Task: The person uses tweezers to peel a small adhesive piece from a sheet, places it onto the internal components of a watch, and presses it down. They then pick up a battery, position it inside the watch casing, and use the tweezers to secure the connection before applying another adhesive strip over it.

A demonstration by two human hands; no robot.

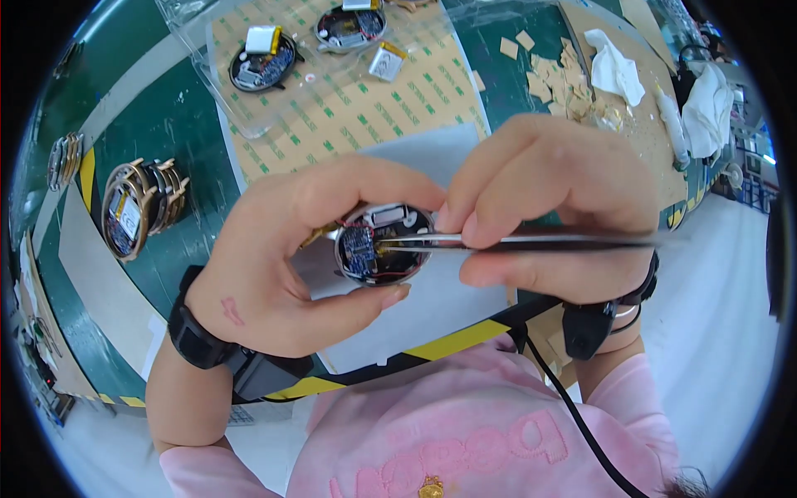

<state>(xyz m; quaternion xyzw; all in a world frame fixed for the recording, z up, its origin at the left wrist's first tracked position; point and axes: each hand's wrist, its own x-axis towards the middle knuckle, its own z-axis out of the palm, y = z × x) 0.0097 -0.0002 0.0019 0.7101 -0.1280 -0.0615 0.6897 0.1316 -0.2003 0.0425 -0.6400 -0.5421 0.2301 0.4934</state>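
Between the thumb and fingers of my left hand [282, 257] sits a round watch case [362, 279], its inside facing up. A blue circuit board [359, 251], thin red wires and a pale rectangular part show within it. My right hand [552, 207] is closed around metal tweezers [490, 241], which point left. Their tips reach into the case beside the circuit board; whether they grip anything there is too small to tell. Part of the case's left rim is hidden behind my left fingers.
A clear plastic tray [257, 129] with opened watch cases [264, 62] and a silver battery [387, 62] lies at the back. Stacked watch cases [141, 207] stand at left. Small tan squares [564, 75], a white tissue [614, 68] and a white tube [671, 124] are at right.
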